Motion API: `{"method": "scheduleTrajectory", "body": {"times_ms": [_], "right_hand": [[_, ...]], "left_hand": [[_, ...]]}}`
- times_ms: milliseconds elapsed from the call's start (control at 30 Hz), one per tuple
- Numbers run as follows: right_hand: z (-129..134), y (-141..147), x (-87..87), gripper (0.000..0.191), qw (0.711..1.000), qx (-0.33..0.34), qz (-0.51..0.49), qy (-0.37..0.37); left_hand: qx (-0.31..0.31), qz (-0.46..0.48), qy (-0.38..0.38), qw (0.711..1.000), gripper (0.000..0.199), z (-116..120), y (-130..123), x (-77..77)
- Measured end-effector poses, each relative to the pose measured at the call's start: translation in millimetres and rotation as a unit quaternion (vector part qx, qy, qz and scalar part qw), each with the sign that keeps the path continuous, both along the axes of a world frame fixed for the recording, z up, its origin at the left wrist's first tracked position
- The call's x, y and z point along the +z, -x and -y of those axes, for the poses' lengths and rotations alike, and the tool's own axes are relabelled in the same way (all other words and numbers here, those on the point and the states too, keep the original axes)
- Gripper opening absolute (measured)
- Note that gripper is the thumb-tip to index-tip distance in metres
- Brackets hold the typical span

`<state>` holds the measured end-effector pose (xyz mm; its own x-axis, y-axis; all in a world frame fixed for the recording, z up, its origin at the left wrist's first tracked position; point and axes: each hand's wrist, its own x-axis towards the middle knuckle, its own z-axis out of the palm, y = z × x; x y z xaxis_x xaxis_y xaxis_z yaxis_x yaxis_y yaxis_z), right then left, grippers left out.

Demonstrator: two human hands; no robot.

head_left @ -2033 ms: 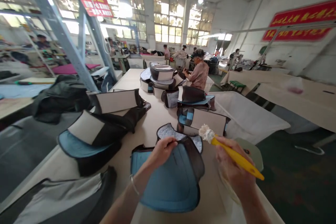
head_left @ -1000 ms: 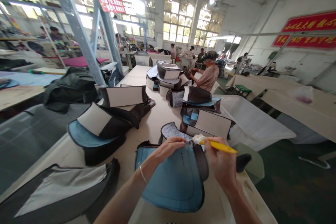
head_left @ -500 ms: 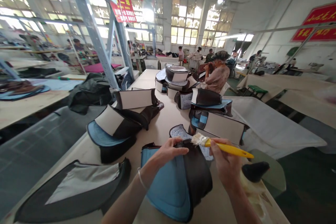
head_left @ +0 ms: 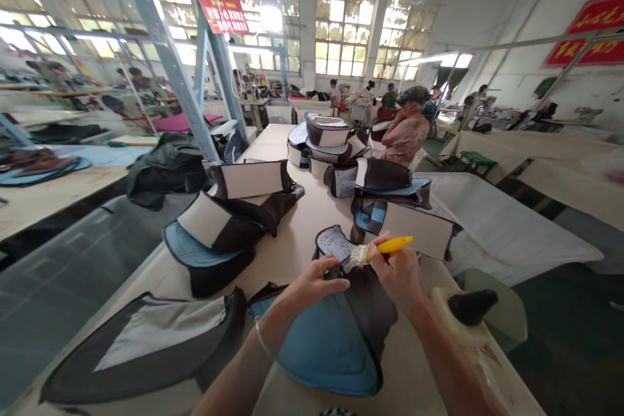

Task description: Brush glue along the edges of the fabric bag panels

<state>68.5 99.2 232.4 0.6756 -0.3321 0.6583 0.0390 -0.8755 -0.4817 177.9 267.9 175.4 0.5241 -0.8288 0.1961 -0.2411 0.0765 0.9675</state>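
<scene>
My right hand (head_left: 400, 273) is closed around a yellow-handled brush (head_left: 387, 247). The brush's pale, coated bristles touch or nearly touch the upper edge of a blue and black sewn fabric piece (head_left: 331, 341). With thumb and fingers, my left hand (head_left: 316, 283) pinches that same edge, just left of the bristles. The piece lies on the table with its padded blue side towards me and its black panel to the right. Right behind it is a curved part with a pale patterned lining (head_left: 334, 240). My fingers hide part of the edge.
Similar sewn pieces (head_left: 214, 224) stand along the long table (head_left: 277, 260) on both sides. A dark piece with white cloth (head_left: 160, 331) lies at front left. On the right edge are a black object (head_left: 472, 307) and a white-lined bin (head_left: 502, 221). A person (head_left: 407, 127) is farther back.
My right hand has moved left and up, bringing the bristles down to the edge with the handle tipped upward. The blue and black piece has turned slightly; my left hand stays at its edge.
</scene>
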Motion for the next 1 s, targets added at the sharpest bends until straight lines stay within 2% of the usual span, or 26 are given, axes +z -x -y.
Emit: {"method": "scheduleTrajectory", "body": {"times_ms": [67, 133, 300, 400, 500, 633, 767, 867, 1000], "right_hand": [[3, 2, 1.4, 0.021, 1.0, -0.022, 0.003, 0.017], [3, 5, 3.2, 0.02, 0.999, -0.032, 0.013, 0.024], [-7, 11, 2.1, 0.018, 0.999, 0.019, 0.048, -0.016], [-9, 12, -0.7, 0.018, 0.999, 0.017, 0.029, 0.007], [-11, 13, -0.6, 0.017, 0.998, 0.0, 0.066, 0.002], [-17, 16, 0.5, 0.015, 0.996, 0.081, 0.032, 0.003], [-23, 16, -0.7, 0.011, 0.993, 0.099, 0.06, -0.002], [-25, 13, -2.1, 0.008, 0.983, 0.179, 0.025, -0.001], [-25, 8, -4.0, 0.008, 0.985, 0.168, 0.026, 0.024]], "left_hand": [[0.0, 0.02, -0.009, 1.0, 0.031, -1, 3, 3.2], [-0.015, 0.003, -0.023, 1.0, 0.032, -1, 6, 6.8], [-0.025, 0.0, -0.038, 0.999, 0.034, -5, 12, 12.6], [-0.01, -0.018, -0.034, 0.999, 0.035, -5, 15, 10.9], [0.011, -0.059, -0.031, 0.998, 0.035, -3, 17, 6.3], [0.023, -0.079, -0.005, 0.997, 0.038, -1, 16, 2.3], [0.0, -0.116, 0.03, 0.993, 0.039, -2, 13, 2.1], [0.004, -0.13, 0.043, 0.991, 0.04, -2, 11, 1.6], [0.03, -0.16, 0.023, 0.986, 0.041, 0, 12, -0.5]]}}
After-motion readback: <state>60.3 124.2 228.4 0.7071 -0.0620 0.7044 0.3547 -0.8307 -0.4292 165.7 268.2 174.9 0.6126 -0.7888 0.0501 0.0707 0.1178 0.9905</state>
